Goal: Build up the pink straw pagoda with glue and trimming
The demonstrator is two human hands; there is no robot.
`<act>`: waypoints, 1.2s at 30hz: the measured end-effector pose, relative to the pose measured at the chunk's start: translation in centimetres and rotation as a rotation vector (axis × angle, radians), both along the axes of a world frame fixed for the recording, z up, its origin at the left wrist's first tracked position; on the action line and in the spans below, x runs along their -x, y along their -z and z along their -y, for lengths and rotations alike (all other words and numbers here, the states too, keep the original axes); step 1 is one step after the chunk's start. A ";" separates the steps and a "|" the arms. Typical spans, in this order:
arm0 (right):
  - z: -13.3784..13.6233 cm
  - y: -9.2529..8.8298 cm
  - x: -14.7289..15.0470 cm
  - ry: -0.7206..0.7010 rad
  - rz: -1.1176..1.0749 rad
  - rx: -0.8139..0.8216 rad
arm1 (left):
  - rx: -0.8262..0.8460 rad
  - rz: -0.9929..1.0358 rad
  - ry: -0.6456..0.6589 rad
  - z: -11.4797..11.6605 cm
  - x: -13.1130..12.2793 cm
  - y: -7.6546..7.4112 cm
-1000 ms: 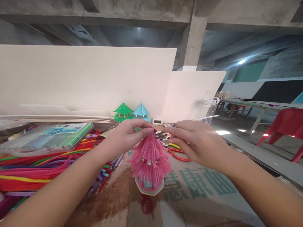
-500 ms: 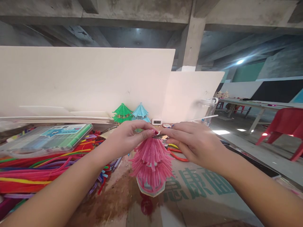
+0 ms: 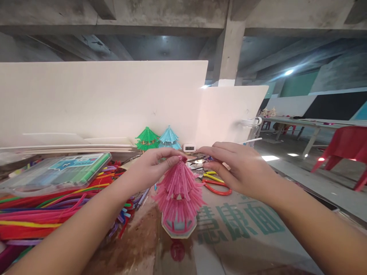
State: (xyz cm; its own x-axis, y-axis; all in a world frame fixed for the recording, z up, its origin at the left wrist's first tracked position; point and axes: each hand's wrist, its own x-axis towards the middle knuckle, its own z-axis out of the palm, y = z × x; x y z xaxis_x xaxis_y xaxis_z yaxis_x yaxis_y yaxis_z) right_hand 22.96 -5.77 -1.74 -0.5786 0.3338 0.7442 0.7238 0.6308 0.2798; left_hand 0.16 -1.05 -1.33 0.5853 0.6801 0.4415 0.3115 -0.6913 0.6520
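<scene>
In the middle of the worktop stands a pink two-tiered pagoda (image 3: 179, 187) made of fuzzy stems, on a pale angular base. My left hand (image 3: 156, 166) pinches the small dark-pink tip at its peak between thumb and fingers. To the right of the peak, my right hand (image 3: 237, 166) holds a small pointed metal tool (image 3: 197, 161) with a bit of blue near the fingers. The tool's jaws point toward the tip, with a small gap between; its handle is mostly hidden by the hand.
Orange-handled pliers (image 3: 218, 188) lie below my right hand. Coloured pipe cleaners (image 3: 40, 214) and a clear plastic case (image 3: 65, 168) fill the left. Behind stand a green pagoda (image 3: 147, 138), a light-blue pagoda (image 3: 169, 137), a small digital clock (image 3: 189, 147) and a clear bottle (image 3: 249, 130).
The metal tool has drawn back slightly right from the pagoda's peak, and my right fingers have spread somewhat. My left hand keeps its pinch at the tip; the pagoda sits slightly further left in view.
</scene>
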 end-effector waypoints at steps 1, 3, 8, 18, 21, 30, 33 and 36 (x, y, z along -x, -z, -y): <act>0.0 0.0 0.0 0.001 -0.003 0.003 | -0.004 -0.008 -0.004 0.1 0.0 -0.1; 0.0 -0.1 -0.1 0.007 -0.012 0.012 | -0.005 -0.030 -0.022 0.2 0.1 -0.3; -0.6 0.1 -0.5 0.014 -0.040 0.035 | 0.020 -0.068 -0.094 0.4 0.6 -0.5; -1.2 -0.1 -1.0 -0.017 -0.067 0.090 | 0.047 -0.015 -0.143 0.1 1.5 -1.0; -1.4 -0.3 -2.0 0.015 -0.091 0.102 | 0.081 0.006 -0.170 0.1 1.7 -1.1; -0.7 -2.4 -6.2 0.019 -0.223 0.082 | 0.074 -0.030 -0.365 0.2 1.8 -1.5; -0.6 -2.4 -6.9 0.018 -0.239 0.130 | 0.129 0.020 -0.440 0.1 1.9 -0.8; -0.8 -2.2 -6.7 0.000 -0.234 0.180 | 0.126 0.147 -0.512 0.4 1.9 -0.2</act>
State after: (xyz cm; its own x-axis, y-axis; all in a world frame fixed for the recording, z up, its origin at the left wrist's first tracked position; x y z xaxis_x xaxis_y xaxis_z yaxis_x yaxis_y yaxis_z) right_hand 29.71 -5.01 0.50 -0.3988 0.4720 0.7863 0.7551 0.6555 -0.0105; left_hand -1.76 -1.46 -1.17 0.1033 0.9149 0.3903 0.4869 -0.3887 0.7822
